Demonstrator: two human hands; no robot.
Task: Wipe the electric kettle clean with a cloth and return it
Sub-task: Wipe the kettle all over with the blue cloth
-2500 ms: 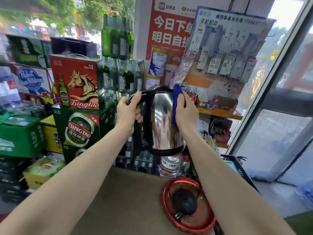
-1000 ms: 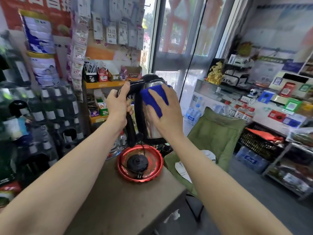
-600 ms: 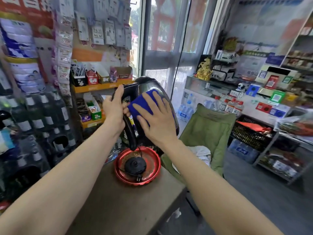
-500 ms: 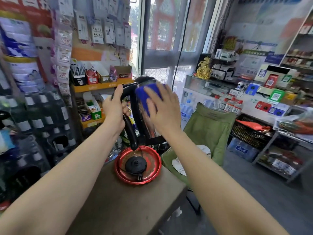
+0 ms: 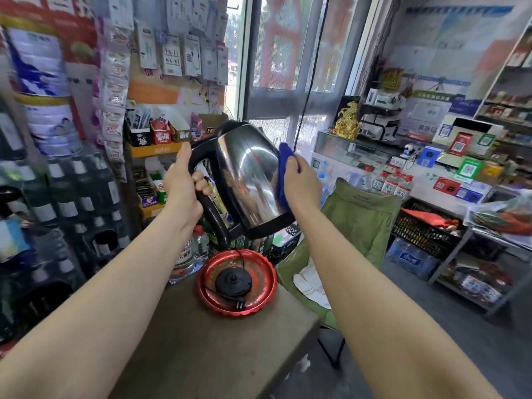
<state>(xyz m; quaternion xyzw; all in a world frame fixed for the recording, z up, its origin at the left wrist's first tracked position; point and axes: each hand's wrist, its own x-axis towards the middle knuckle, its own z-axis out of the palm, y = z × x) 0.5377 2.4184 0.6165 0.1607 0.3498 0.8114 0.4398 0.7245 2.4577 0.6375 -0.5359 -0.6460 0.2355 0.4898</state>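
Observation:
A shiny steel electric kettle (image 5: 249, 180) with a black handle and lid hangs tilted in the air above the table. My left hand (image 5: 182, 184) grips its black handle. My right hand (image 5: 302, 181) presses a blue cloth (image 5: 282, 174) flat against the kettle's right side. Below the kettle, its round black base (image 5: 233, 281) with cord and plug lies in a red scalloped tray (image 5: 260, 303) on the brown table (image 5: 201, 349).
Shelves of bottles and hanging goods fill the left side. A green folding chair (image 5: 359, 223) with a white cloth stands just right of the table. A glass counter and crates line the right wall.
My right hand slid the blue cloth from the kettle's near face around to its right side. The kettle tilted, showing more bare steel. My view had swung right earlier.

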